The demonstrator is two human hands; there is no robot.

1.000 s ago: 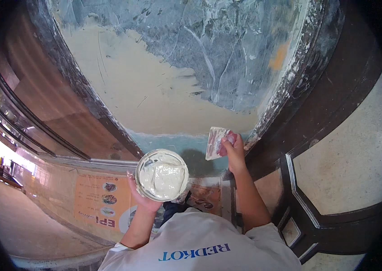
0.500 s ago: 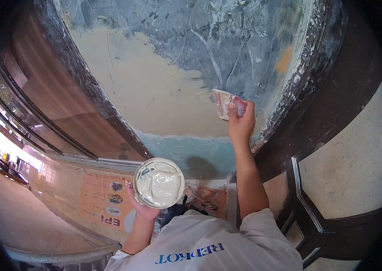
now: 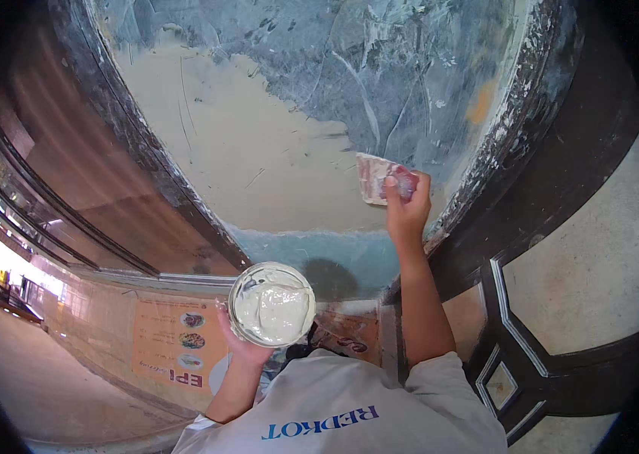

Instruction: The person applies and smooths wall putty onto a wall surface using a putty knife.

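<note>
My right hand [image 3: 410,203] is closed on a red putty spreader [image 3: 381,180] smeared with pale paste. Its blade lies against the wall panel [image 3: 319,53], at the right edge of a smooth cream layer of putty [image 3: 236,144]. Beyond that layer the panel is rough blue-grey with white streaks; below it runs a light teal strip [image 3: 297,244]. At lower centre my left hand [image 3: 242,337] holds a round tub [image 3: 232,295] from its left and underside. Thick, glossy off-white putty [image 3: 278,310] fills much of the tub, its surface scooped and ridged.
Dark, paint-flecked frames [image 3: 130,121] border the panel on both sides. To the right stands dark woodwork with pale panels [image 3: 584,257]. An orange poster [image 3: 168,340] with food pictures is at lower left, near a wooden-looking surface [image 3: 32,356]. Window bars [image 3: 40,219] rise at far left.
The spreader and my right hand have shifted slightly right and down along the panel. The tub in my left hand sits slightly further right; the view has moved a little too.
</note>
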